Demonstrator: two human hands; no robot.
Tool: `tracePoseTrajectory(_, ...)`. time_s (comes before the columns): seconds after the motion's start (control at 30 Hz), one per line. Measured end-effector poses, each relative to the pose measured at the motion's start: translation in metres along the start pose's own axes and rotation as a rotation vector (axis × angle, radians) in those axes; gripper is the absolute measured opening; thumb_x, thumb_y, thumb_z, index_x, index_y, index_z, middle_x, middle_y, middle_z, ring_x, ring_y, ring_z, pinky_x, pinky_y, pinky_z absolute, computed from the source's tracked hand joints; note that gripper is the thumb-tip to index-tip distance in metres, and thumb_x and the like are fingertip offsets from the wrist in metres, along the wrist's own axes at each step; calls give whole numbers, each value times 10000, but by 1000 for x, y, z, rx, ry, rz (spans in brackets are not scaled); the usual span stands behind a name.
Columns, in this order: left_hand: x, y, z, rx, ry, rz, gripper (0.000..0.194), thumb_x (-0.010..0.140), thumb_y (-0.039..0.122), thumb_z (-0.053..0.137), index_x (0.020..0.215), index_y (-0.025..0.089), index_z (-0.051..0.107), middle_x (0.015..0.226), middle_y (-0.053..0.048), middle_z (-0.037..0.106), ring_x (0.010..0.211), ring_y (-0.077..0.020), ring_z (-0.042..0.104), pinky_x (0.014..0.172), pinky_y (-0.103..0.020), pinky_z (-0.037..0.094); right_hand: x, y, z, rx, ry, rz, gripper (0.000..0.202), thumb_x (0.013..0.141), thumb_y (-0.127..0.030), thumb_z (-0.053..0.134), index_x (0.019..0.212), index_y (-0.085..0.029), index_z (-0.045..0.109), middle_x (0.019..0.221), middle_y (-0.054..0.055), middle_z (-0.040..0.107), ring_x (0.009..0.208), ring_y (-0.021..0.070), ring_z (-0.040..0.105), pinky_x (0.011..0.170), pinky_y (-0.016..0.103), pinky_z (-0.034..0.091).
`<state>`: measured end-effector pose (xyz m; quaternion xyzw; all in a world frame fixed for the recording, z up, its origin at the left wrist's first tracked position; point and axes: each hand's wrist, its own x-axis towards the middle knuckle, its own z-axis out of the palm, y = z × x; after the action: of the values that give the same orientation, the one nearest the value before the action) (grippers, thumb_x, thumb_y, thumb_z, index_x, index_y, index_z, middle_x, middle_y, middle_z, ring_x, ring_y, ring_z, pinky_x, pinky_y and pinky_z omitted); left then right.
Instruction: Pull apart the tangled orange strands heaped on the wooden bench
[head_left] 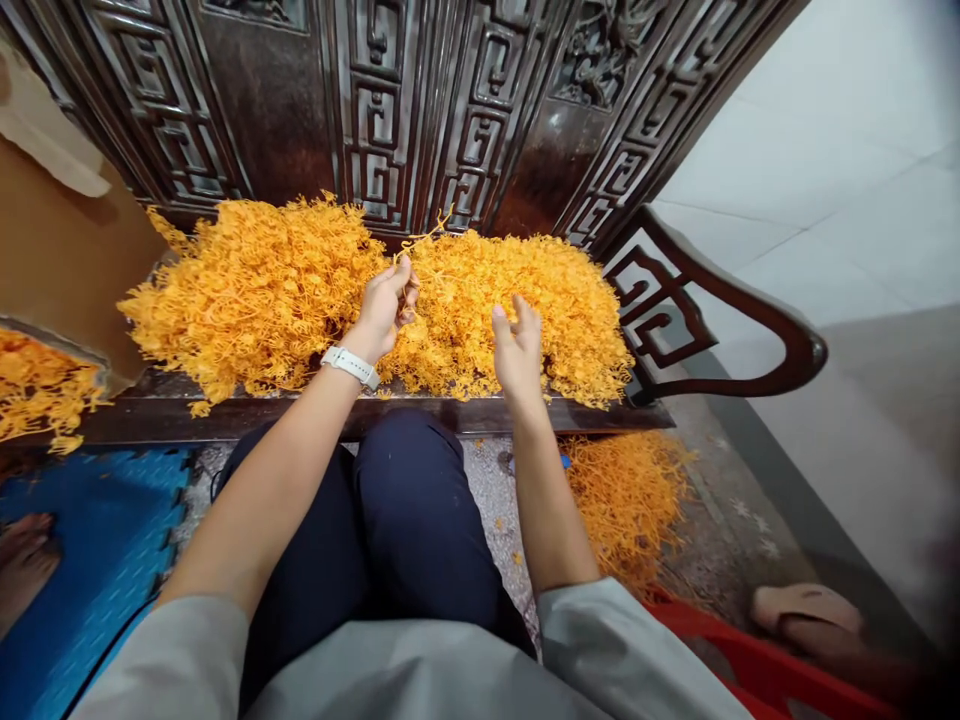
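Note:
My left hand [384, 308], with a white watch [351, 366] on its wrist, is closed in a pinch on a thin orange-yellow sprig [429, 236]. The sprig's stem sticks out past the fingertips, up and to the right. To the right, my right hand [519, 345] hovers over the front of the right heap with thumb and fingers apart, holding nothing I can see. Two big heaps of curly yellow-orange sprigs, the left heap [262, 290] and the right heap [540, 310], lie side by side on the dark wooden bench [247, 415].
A carved wooden backrest [289, 120] rises behind the heaps, and a curved armrest [780, 365] closes the right end. A cardboard box [67, 240] stands at left. Orange strands [630, 500] lie on the floor beside a red plastic stool [720, 650]. Blue matting [112, 560] covers the left floor.

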<state>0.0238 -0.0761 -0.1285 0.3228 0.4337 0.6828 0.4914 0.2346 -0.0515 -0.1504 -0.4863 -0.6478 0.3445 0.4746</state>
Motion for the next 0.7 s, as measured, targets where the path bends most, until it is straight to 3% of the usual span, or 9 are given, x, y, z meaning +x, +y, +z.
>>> tracePoseTrajectory(0.13, -6, -4, 8, 65, -99, -16, 402, 1019, 558, 637, 827, 207, 595, 567, 39, 429, 458, -81, 347, 444, -212, 266, -15, -8, 24, 307, -274, 64, 644, 901, -773, 639, 1273, -248, 604, 1073, 98, 721, 844, 186, 670, 695, 334, 555)
tracePoseTrajectory(0.23, -7, -10, 12, 222, -135, 45, 359, 1024, 441, 642, 763, 198, 599, 528, 44, 403, 448, -85, 330, 456, -224, 237, -23, -20, 38, 459, -235, 40, 470, 950, -709, 628, 1034, -248, 597, 730, -14, 614, 620, 128, 551, 587, 277, 463)
tracePoseTrajectory(0.33, 6, -14, 2, 328, 33, 145, 405, 997, 386, 684, 672, 200, 530, 528, 53, 362, 457, -79, 285, 466, -240, 193, -53, -43, 34, 370, -191, -201, 361, 1053, -539, 570, 856, -237, 583, 617, -51, 503, 546, 107, 457, 568, 273, 403)
tracePoseTrajectory(0.37, 13, -14, -5, 323, 138, 139, 435, 997, 402, 685, 660, 207, 491, 530, 59, 342, 455, -78, 262, 464, -246, 177, -68, -54, 29, 312, -252, -319, 325, 1077, -458, 555, 850, -231, 604, 633, -43, 523, 559, 107, 477, 583, 276, 412)
tracePoseTrajectory(0.43, 27, -9, -22, 257, 301, 62, 487, 1005, 476, 673, 668, 224, 427, 528, 70, 314, 441, -79, 227, 455, -251, 163, -96, -72, 18, 242, -492, -572, 239, 1091, -290, 536, 905, -220, 669, 708, -18, 609, 624, 107, 556, 649, 276, 471)
tracePoseTrajectory(0.5, 35, 0, -36, 140, 294, -29, 505, 998, 540, 676, 695, 234, 413, 521, 79, 293, 428, -81, 216, 440, -248, 173, -108, -80, 8, 242, -632, -652, 176, 1086, -252, 550, 1036, -224, 717, 773, -4, 670, 685, 116, 622, 721, 281, 529)
tracePoseTrajectory(0.53, 35, 5, -40, 75, 245, -53, 497, 992, 551, 684, 709, 236, 425, 518, 81, 283, 422, -83, 224, 432, -246, 186, -105, -77, 4, 231, -605, -616, 203, 1098, -293, 532, 1137, -239, 724, 836, 13, 698, 731, 131, 652, 762, 298, 555)
tracePoseTrajectory(0.6, 28, 15, -37, -50, 145, -67, 464, 995, 545, 687, 735, 237, 457, 514, 85, 258, 408, -87, 253, 412, -240, 215, -82, -61, 0, 133, -398, -447, 380, 1119, -454, 444, 1402, -299, 643, 1094, 75, 720, 916, 189, 701, 878, 384, 590)
tracePoseTrajectory(0.7, 10, 21, -19, -180, 99, -103, 429, 1035, 517, 640, 757, 232, 480, 507, 90, 244, 386, -83, 267, 381, -224, 234, -41, -27, -4, -108, -66, -241, 739, 1038, -693, 445, 1686, -370, 297, 1561, 162, 477, 1343, 327, 582, 1089, 597, 516)
